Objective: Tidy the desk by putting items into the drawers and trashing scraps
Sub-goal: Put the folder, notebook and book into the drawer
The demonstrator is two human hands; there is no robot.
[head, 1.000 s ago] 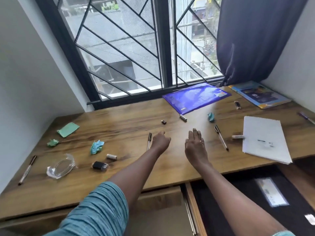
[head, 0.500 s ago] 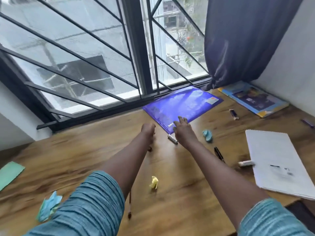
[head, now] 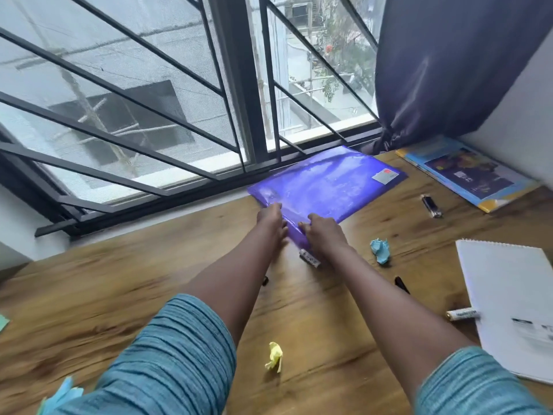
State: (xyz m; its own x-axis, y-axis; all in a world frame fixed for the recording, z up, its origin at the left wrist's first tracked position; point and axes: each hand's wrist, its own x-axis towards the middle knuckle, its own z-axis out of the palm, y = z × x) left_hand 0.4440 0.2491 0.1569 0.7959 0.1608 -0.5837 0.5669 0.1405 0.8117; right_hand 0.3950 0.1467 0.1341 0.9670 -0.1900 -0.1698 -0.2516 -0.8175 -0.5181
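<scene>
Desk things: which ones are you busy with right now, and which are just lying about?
Busy with: purple folder, gripped at its near corner by left hand and right hand.
Lying about, untouched: blue scrap, yellow scrap, battery, white notepad, blue booklet.

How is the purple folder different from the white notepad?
The purple folder is shiny; the white notepad is matte with a spiral edge. The left hand and right hand grip the folder's near corner; no hand touches the notepad. The folder lies by the window, the notepad at the desk's right side. Both are flat rectangles.
</scene>
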